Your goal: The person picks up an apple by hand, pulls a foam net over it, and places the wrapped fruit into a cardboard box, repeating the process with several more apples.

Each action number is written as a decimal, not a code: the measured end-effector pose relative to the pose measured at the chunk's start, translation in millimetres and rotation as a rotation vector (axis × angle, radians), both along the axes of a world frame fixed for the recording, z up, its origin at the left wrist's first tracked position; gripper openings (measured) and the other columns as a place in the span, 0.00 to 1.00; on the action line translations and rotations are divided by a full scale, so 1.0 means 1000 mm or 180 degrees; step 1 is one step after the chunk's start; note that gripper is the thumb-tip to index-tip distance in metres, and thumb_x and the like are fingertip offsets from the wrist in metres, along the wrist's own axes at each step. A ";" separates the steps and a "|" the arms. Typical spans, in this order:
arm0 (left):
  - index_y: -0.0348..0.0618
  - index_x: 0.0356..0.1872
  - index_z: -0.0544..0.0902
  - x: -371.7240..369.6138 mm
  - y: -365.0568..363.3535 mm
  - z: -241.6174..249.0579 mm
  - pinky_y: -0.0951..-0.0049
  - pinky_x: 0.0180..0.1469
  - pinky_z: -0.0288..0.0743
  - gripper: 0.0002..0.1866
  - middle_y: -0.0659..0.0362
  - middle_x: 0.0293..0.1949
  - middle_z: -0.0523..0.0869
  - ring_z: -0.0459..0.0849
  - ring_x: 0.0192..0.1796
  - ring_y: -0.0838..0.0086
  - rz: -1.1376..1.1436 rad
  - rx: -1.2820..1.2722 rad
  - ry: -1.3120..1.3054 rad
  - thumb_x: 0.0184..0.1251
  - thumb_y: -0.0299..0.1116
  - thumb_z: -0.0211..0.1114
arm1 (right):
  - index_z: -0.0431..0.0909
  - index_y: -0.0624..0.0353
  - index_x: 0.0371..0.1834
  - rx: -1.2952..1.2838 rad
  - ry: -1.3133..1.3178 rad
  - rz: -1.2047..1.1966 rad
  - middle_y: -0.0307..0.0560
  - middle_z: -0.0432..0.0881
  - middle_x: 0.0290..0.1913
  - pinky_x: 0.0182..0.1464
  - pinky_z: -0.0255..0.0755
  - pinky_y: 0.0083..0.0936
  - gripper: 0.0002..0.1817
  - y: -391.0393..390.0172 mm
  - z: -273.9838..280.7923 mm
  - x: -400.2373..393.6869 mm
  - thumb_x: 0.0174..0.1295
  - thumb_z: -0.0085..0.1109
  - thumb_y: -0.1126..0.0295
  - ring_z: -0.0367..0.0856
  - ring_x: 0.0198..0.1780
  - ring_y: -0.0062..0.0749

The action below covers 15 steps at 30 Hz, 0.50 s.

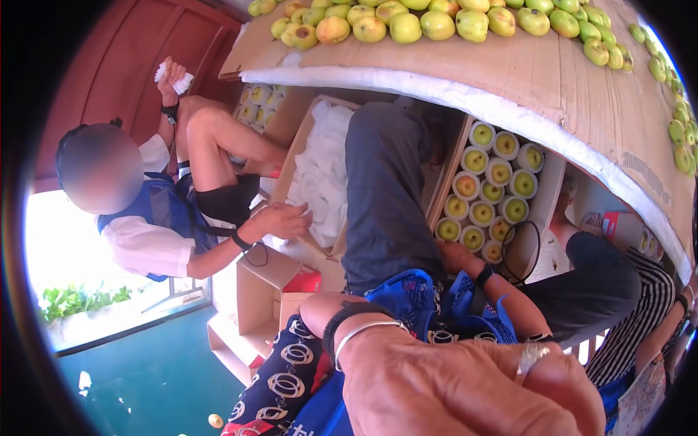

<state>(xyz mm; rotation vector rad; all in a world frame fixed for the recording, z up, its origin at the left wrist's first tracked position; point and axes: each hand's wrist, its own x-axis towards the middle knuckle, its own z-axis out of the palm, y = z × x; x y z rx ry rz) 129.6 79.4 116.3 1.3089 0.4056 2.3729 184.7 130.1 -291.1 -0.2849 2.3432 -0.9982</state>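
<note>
At the left of the frame a co-worker in a blue vest (163,207) and white sleeves sits low. One of their hands is raised in the upper left and grips a white foam wrap (174,76), and the other hand (283,219) lies flat at the edge of a cardboard box of foam wraps (320,167). Below them, open empty cartons (265,294) stand on the teal floor (153,378). At the bottom centre, very close to the camera, is the person's left hand (451,389), with a ring on one finger and a bangle and dark band at the wrist. Its fingers are curled in, knuckles up, and I cannot tell whether they hold anything. Above it, a leg in dark trousers (385,196) crosses the middle of the frame between the two boxes. Just right of that leg, the person's right hand (458,256), with a black watch at the wrist, rests against the lower corner of a box of wrapped fruit (494,189), touching the nearest pieces. Its fingers are partly hidden, so I cannot tell how far they are spread. The fruit, yellow-green in white foam sleeves, lies in tight rows in the centre right of the frame. Along the top, loose apples (436,25) lie on a cardboard-covered worktop (567,87) that runs down the right side. At the lower right, a striped sleeve (643,320) belongs to another person.
</note>
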 end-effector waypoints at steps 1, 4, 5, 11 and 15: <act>0.52 0.23 0.79 0.001 0.000 0.000 0.62 0.45 0.72 0.09 0.65 0.29 0.82 0.75 0.33 0.75 0.0003 -0.0007 -0.0005 0.60 0.41 0.65 | 0.66 0.53 0.57 -0.0004 -0.0004 0.0000 0.64 0.78 0.41 0.45 0.72 0.46 0.25 -0.001 -0.005 0.002 0.55 0.54 0.59 0.78 0.43 0.58; 0.52 0.23 0.79 -0.002 -0.001 -0.001 0.62 0.45 0.72 0.09 0.65 0.28 0.82 0.76 0.33 0.74 0.0016 0.0022 0.0001 0.60 0.41 0.65 | 0.67 0.53 0.56 0.0091 -0.0121 -0.0013 0.63 0.78 0.42 0.46 0.72 0.47 0.25 0.002 0.005 -0.004 0.56 0.53 0.56 0.77 0.44 0.58; 0.52 0.23 0.79 -0.002 -0.001 0.000 0.62 0.45 0.72 0.09 0.65 0.28 0.82 0.76 0.33 0.74 0.0030 0.0012 -0.0001 0.60 0.41 0.65 | 0.67 0.53 0.56 0.0074 -0.0159 -0.0011 0.64 0.78 0.42 0.46 0.72 0.47 0.25 0.002 0.006 -0.004 0.56 0.52 0.56 0.77 0.44 0.58; 0.52 0.24 0.79 -0.008 0.005 0.002 0.61 0.46 0.72 0.09 0.64 0.28 0.82 0.76 0.33 0.74 0.0325 0.0094 -0.0037 0.60 0.41 0.65 | 0.67 0.54 0.54 -0.0111 0.0001 -0.0032 0.64 0.78 0.41 0.46 0.72 0.47 0.23 0.006 0.028 -0.005 0.56 0.52 0.58 0.77 0.45 0.58; 0.52 0.24 0.79 0.009 0.018 0.029 0.61 0.46 0.72 0.09 0.63 0.28 0.82 0.76 0.33 0.74 0.1341 0.0407 -0.0430 0.60 0.40 0.65 | 0.67 0.55 0.54 -0.0069 -0.0059 -0.0024 0.64 0.77 0.41 0.45 0.72 0.47 0.23 0.005 0.022 -0.004 0.56 0.52 0.60 0.77 0.45 0.58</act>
